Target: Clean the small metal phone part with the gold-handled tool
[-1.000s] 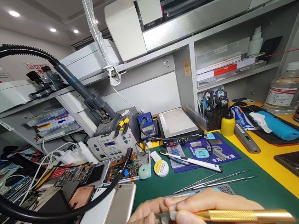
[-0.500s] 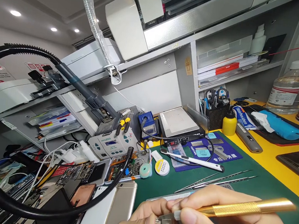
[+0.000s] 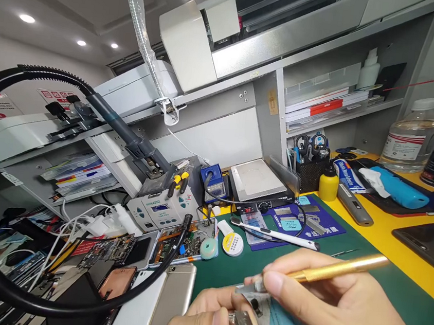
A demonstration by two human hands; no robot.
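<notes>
– Where was the small metal part [image 3: 241, 323]?
– Near the bottom edge, pinched in the left hand [image 3: 206, 322].
– And the right hand [image 3: 335, 312]?
– Fingers closed round a gold-handled knife [image 3: 325, 269], blade just above the part, green mat [image 3: 392, 297] beneath, phones [image 3: 163, 301] left

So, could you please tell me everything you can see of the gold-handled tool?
The gold-handled tool is a slim, pen-like knife with a shiny, brass-coloured metal handle, knurled towards the front. A grey collar holds a flat silver blade. The right hand grips it like a pen, handle slanting up to the right, blade pointing left just above the small metal part pinched in the left hand. Whether they touch is unclear.
</notes>
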